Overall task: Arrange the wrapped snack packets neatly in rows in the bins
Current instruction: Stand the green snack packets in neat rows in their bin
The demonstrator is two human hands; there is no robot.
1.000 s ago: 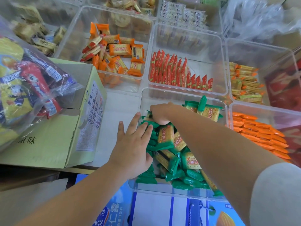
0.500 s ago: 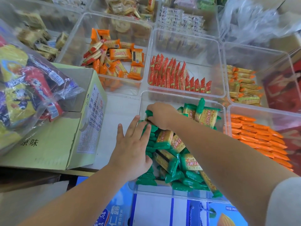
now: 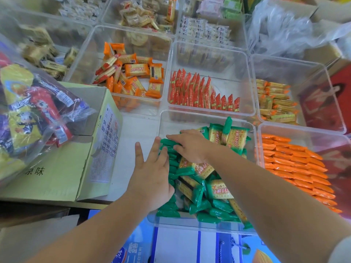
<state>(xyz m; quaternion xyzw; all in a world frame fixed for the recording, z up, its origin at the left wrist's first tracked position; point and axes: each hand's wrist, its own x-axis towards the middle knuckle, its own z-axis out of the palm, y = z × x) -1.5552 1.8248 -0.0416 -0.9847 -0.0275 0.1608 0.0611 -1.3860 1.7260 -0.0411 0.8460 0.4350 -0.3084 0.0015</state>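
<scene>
- Along the left wall of the near bin, green packets stand on edge in a started row; the others lie in a loose heap beside it.
- left hand: flat, fingers straight, braced at the row's left side, holding nothing.
- right hand: fingers extended on the row's far end, gripping nothing.
- Suggest: squeeze the row tight, level the tops, then feed from the heap singly, same face out.
- Reference: orange packets next bin right.
</scene>
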